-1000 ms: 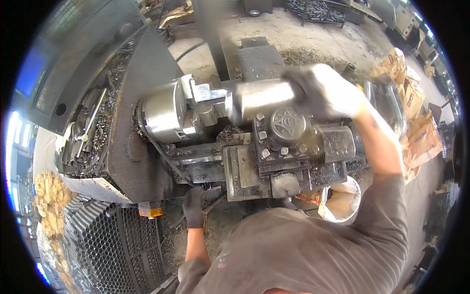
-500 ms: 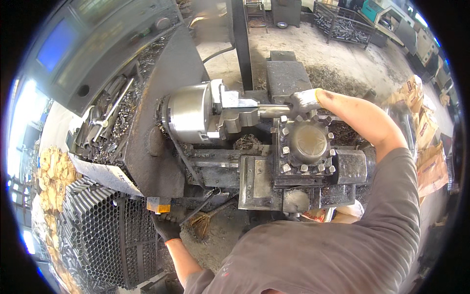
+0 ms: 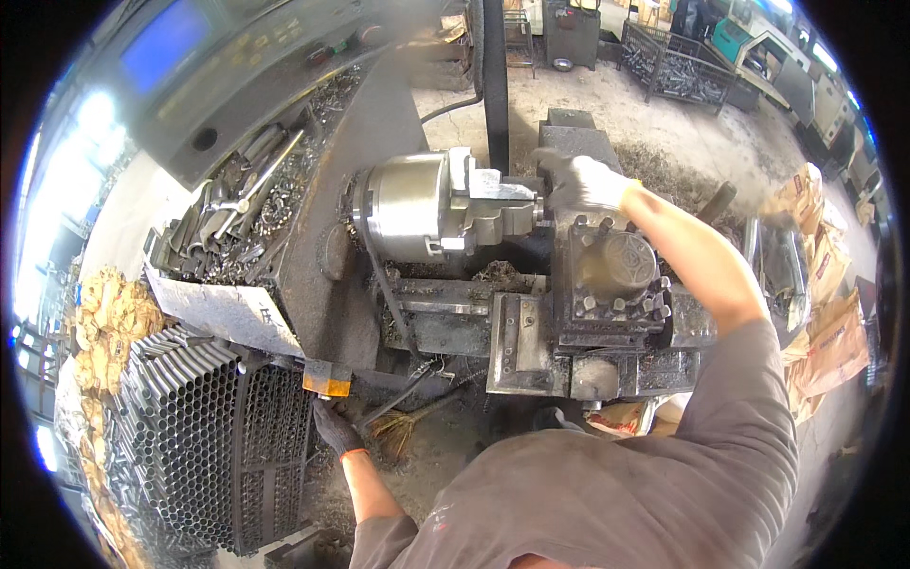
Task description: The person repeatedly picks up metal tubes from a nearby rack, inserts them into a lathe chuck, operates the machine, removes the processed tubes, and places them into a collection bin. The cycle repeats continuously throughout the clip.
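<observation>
The steel chuck (image 3: 408, 207) on the lathe (image 3: 327, 213) lies left of the nearer right hand (image 3: 585, 183), its axis running roughly left to right. Blur hides whether that hand grasps anything. The left hand (image 3: 336, 429), its grip also unclear, is just below the orange box (image 3: 327, 380).

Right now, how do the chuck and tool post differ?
The chuck is bright silver; the tool post is dark and grimy. The chuck is a round drum lying on its side; the tool post is squarish, with bolts around a round cap on top. Both look metal.
</observation>
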`<state>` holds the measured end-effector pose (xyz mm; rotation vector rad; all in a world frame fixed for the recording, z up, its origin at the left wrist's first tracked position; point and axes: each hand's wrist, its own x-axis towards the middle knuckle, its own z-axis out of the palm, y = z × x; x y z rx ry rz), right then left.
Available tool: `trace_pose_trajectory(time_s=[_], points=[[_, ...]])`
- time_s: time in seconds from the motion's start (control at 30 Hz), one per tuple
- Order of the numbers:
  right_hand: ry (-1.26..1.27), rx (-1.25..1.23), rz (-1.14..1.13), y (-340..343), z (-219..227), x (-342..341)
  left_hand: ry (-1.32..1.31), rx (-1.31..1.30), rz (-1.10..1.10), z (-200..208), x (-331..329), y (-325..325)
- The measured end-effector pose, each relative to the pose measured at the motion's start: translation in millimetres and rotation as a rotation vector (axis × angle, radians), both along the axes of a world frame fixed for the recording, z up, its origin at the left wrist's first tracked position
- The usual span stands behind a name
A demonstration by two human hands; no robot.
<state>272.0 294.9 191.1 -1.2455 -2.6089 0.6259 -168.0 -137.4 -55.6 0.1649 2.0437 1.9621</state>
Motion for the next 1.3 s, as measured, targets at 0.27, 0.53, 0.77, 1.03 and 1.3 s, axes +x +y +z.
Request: trace_pose_trajectory(time_s=[0.27, 0.53, 0.77, 1.03, 1.3], points=[[0.829, -0.205, 0.061, -189.4, 36.2, 76.6, 1.544, -0.126, -0.055, 175.1, 67.9, 102.0], [1.523, -0.959, 0.302, -229.4, -14.3, 50.7, 1.579, -0.596, -0.153, 345.7, 64.0, 367.2], [1.546, -1.299, 0.347, -207.3, -9.6, 54.1, 1.467, -0.934, -0.198, 376.2, 62.4, 414.4], [1.642, -1.707, 0.603, -196.7, -18.3, -24.8, 1.577, -0.086, -0.375, 297.3, 159.8, 180.7], [1.046, -1.633, 0.824, -330.5, -3.5, -158.7, 1.434, -0.392, -0.231, 253.2, 219.4, -56.4]])
